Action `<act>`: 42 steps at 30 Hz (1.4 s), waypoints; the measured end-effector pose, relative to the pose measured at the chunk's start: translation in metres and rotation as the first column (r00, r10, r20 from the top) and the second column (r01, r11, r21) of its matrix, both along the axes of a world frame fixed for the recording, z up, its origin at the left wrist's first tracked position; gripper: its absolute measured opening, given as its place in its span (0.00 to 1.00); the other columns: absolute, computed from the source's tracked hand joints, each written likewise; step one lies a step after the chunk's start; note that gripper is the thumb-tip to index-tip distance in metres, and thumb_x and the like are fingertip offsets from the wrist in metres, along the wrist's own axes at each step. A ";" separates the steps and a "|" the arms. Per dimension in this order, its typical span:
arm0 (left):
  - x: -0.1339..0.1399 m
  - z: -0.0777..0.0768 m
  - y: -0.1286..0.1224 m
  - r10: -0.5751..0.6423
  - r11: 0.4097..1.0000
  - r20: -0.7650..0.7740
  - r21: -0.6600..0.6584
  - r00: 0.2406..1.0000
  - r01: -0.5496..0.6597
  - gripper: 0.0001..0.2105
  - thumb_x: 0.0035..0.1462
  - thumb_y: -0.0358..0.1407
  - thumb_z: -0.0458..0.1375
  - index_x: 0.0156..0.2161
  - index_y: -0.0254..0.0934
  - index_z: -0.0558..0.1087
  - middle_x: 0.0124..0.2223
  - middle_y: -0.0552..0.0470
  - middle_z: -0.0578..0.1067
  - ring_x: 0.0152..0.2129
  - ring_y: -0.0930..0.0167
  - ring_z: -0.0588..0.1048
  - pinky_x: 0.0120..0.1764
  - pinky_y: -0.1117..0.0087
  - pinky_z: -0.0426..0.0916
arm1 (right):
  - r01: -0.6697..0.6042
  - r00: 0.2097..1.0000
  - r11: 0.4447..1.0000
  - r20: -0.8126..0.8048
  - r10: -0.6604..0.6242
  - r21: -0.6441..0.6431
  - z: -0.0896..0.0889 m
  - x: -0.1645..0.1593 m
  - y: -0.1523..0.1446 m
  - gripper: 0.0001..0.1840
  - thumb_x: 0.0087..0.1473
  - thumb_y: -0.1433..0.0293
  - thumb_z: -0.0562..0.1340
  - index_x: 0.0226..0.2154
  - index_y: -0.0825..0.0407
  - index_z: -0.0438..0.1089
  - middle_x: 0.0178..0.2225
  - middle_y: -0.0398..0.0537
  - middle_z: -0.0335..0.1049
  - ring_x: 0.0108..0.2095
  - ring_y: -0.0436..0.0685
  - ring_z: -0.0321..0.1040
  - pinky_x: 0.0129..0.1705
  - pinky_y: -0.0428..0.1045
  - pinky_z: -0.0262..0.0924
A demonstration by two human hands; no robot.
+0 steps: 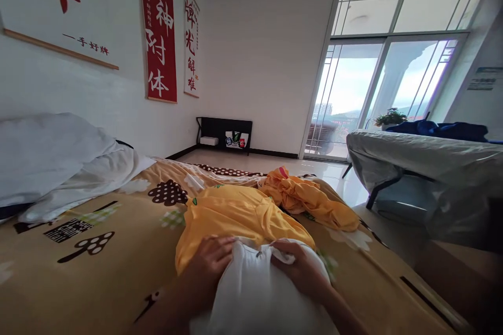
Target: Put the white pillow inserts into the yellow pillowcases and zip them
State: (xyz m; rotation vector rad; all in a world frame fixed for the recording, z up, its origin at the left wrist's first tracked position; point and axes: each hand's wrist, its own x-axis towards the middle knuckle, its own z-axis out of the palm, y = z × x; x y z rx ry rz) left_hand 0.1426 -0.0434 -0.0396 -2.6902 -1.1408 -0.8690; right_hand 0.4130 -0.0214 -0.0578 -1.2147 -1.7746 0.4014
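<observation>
Here, a soft white fabric bundle [255, 288] is gripped by both hands, left hand [210, 261] and right hand [302, 267]; just beyond, a flat yellow garment [231, 214] is spread.

At six o'clock in the head view, the left hand [210, 261] and the right hand [301, 267] both grip the top edge of a white pillow [255, 293], fingers curled into its cloth. Just past the hands, toward twelve o'clock, a yellow pillowcase [231, 214] lies flat on the patterned bedsheet [98, 272]. An orange crumpled cloth [306, 196] sits at one o'clock, touching the pillowcase's far corner. A white duvet [58, 162] is heaped at nine o'clock against the wall. At three o'clock stands a covered table [424, 159] with blue fabric [440, 130] on top.
</observation>
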 end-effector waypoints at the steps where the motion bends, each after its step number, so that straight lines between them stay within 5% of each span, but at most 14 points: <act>1: -0.004 0.004 0.002 0.011 1.000 -0.029 0.002 1.000 -0.011 0.16 0.61 0.37 0.51 0.54 0.46 0.68 0.57 0.49 0.69 0.55 0.64 0.65 0.56 0.57 0.57 | 0.040 0.999 0.999 -0.010 -0.040 -0.023 -0.004 0.005 -0.001 0.23 0.45 0.49 0.62 0.36 0.48 0.75 0.38 0.53 0.76 0.40 0.64 0.71 0.42 0.58 0.66; 4: -0.016 0.014 0.009 0.059 0.998 -0.111 0.026 0.992 -0.057 0.22 0.61 0.43 0.51 0.59 0.44 0.62 0.61 0.47 0.65 0.56 0.60 0.63 0.54 0.56 0.57 | 0.069 0.998 0.997 0.008 -0.069 -0.027 -0.007 0.009 -0.011 0.24 0.46 0.48 0.62 0.37 0.49 0.75 0.40 0.54 0.76 0.41 0.65 0.71 0.44 0.59 0.66; 7: -0.021 0.021 0.015 0.129 0.987 -0.150 0.112 0.980 -0.113 0.22 0.60 0.48 0.51 0.54 0.39 0.67 0.55 0.44 0.70 0.50 0.60 0.68 0.50 0.58 0.60 | 0.014 0.997 1.000 0.081 -0.014 -0.003 0.005 0.002 -0.027 0.22 0.50 0.51 0.60 0.39 0.49 0.75 0.41 0.53 0.75 0.42 0.64 0.70 0.46 0.58 0.64; 11: -0.020 0.024 0.022 0.113 0.975 -0.188 0.209 0.976 -0.073 0.10 0.61 0.35 0.51 0.35 0.37 0.73 0.37 0.48 0.74 0.34 0.66 0.70 0.39 0.64 0.61 | -0.107 0.965 0.994 0.241 0.105 -0.006 0.031 -0.011 -0.043 0.15 0.55 0.59 0.57 0.39 0.48 0.75 0.39 0.52 0.75 0.40 0.60 0.70 0.42 0.52 0.63; 14: -0.025 0.019 0.035 0.029 0.980 -0.181 0.196 0.983 0.008 0.10 0.59 0.28 0.50 0.28 0.37 0.70 0.30 0.51 0.70 0.28 0.70 0.67 0.33 0.69 0.59 | -0.186 0.922 0.982 0.345 0.179 -0.012 0.046 -0.021 -0.050 0.11 0.55 0.66 0.57 0.34 0.47 0.75 0.35 0.49 0.74 0.36 0.56 0.69 0.39 0.49 0.61; 21: -0.035 0.006 0.052 0.221 0.944 -0.082 0.268 0.972 -0.192 0.10 0.62 0.34 0.50 0.33 0.37 0.71 0.34 0.49 0.70 0.32 0.68 0.67 0.37 0.66 0.59 | -0.196 0.910 0.979 0.363 0.203 -0.057 0.054 -0.031 -0.056 0.07 0.54 0.67 0.60 0.31 0.46 0.75 0.42 0.47 0.69 0.40 0.54 0.68 0.41 0.47 0.61; 25: -0.020 0.008 0.029 0.219 0.899 -0.025 0.393 0.975 -0.192 0.08 0.63 0.36 0.50 0.40 0.37 0.70 0.35 0.48 0.71 0.34 0.66 0.67 0.38 0.63 0.58 | -0.241 0.920 0.964 0.343 0.191 0.109 0.041 -0.025 -0.051 0.10 0.55 0.68 0.59 0.39 0.45 0.74 0.53 0.48 0.66 0.48 0.56 0.66 0.49 0.50 0.60; 28: -0.014 0.005 0.021 0.093 0.966 -0.070 0.247 0.993 -0.073 0.08 0.61 0.35 0.51 0.44 0.39 0.69 0.36 0.50 0.70 0.32 0.68 0.67 0.36 0.66 0.58 | -0.324 0.900 0.926 0.366 0.239 0.193 0.035 -0.025 -0.047 0.15 0.54 0.72 0.57 0.44 0.46 0.71 0.46 0.48 0.72 0.46 0.55 0.67 0.47 0.50 0.59; 30: -0.015 0.000 0.023 0.140 0.985 -0.024 0.104 0.990 -0.137 0.08 0.59 0.37 0.53 0.43 0.38 0.68 0.38 0.49 0.70 0.34 0.66 0.67 0.37 0.66 0.59 | -0.292 0.891 0.948 0.396 0.220 0.130 0.037 -0.028 -0.047 0.17 0.53 0.75 0.55 0.42 0.46 0.72 0.41 0.47 0.74 0.42 0.55 0.68 0.44 0.48 0.59; 37: -0.017 0.007 0.025 0.320 0.919 0.290 -0.328 0.902 -0.220 0.06 0.53 0.35 0.52 0.27 0.37 0.65 0.27 0.54 0.68 0.25 0.71 0.66 0.30 0.71 0.56 | -0.033 0.860 0.998 0.508 0.055 -0.052 0.046 -0.032 -0.029 0.21 0.45 0.80 0.53 0.38 0.49 0.74 0.37 0.47 0.74 0.40 0.55 0.66 0.41 0.47 0.54; 42: 0.001 0.030 0.028 0.271 0.936 0.582 -0.346 0.766 -0.069 0.09 0.49 0.39 0.51 0.24 0.37 0.62 0.22 0.58 0.62 0.22 0.74 0.60 0.26 0.73 0.55 | 0.004 0.808 0.998 0.588 0.035 -0.064 0.066 -0.049 -0.013 0.17 0.48 0.77 0.53 0.37 0.49 0.73 0.38 0.47 0.74 0.39 0.55 0.65 0.39 0.47 0.51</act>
